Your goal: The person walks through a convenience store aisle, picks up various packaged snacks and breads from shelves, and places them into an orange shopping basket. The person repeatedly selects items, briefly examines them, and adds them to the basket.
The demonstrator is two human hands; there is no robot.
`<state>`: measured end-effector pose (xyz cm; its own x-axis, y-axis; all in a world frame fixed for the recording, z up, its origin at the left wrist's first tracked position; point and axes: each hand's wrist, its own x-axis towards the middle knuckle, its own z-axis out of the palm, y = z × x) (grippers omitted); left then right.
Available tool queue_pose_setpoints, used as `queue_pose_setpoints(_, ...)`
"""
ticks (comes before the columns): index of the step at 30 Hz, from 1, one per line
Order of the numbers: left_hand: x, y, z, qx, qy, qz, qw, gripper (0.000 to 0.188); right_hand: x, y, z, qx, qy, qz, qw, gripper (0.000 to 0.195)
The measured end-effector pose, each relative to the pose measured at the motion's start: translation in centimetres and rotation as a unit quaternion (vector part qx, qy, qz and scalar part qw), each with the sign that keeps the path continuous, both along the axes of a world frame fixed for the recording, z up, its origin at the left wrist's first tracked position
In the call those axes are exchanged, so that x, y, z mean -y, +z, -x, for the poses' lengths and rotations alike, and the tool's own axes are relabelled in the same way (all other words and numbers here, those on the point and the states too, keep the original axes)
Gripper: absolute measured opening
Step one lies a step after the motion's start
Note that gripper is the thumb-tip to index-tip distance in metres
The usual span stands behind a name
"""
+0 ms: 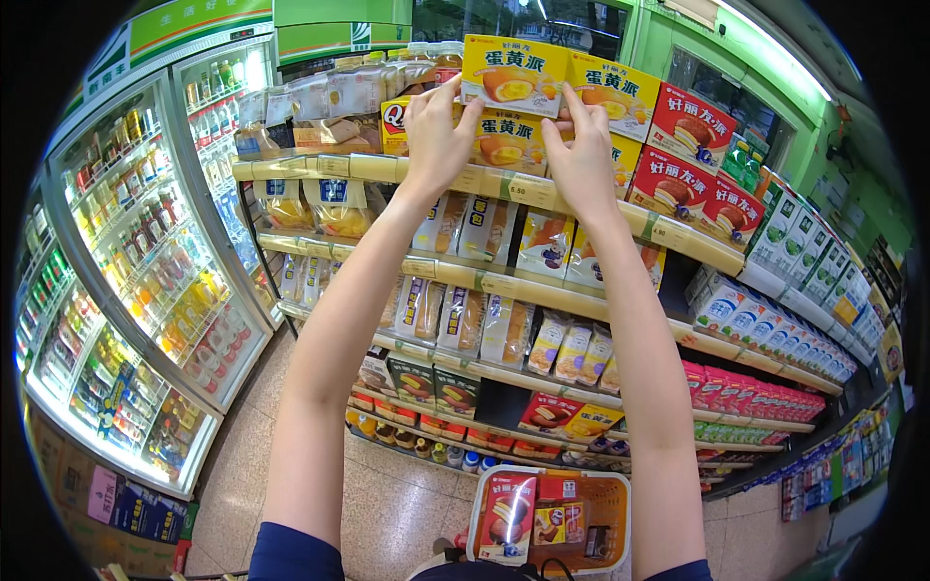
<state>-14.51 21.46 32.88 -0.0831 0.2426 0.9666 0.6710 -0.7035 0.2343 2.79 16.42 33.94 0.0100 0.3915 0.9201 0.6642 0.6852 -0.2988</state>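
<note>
Both my arms reach up to the top shelf of a store rack. A yellow egg-yolk pie box is held upright between my hands, its printed front facing me. My left hand has its fingers at the box's left edge and the thumb at the lower corner. My right hand grips the right edge, thumb low. Directly below is a matching yellow box, partly covered by the held one. Another yellow box stands just right, beside stacked red pie boxes.
An orange basket with a white rim stands below me, holding a red box and smaller packs. Glass-door drink coolers line the left. Bagged bread fills lower shelves; milk cartons stand right. The shelf edge juts out below my hands.
</note>
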Motion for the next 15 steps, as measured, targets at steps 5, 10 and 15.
queue_pose_setpoints(5,-0.4,-0.1,0.6,0.028,-0.041,-0.016,0.999,0.044,0.0,0.1,0.3,-0.004,0.014,-0.010,1.000,0.048)
queue_pose_setpoints(10,0.0,0.3,0.1,-0.001,0.008,-0.007,1.000,0.045,-0.7,-0.3,-0.2,0.027,-0.037,-0.016,0.999,0.053)
queue_pose_setpoints(15,-0.6,0.3,0.0,-0.013,0.027,-0.008,1.000,0.043,-0.7,-0.7,0.3,0.029,-0.034,0.012,0.999,0.059)
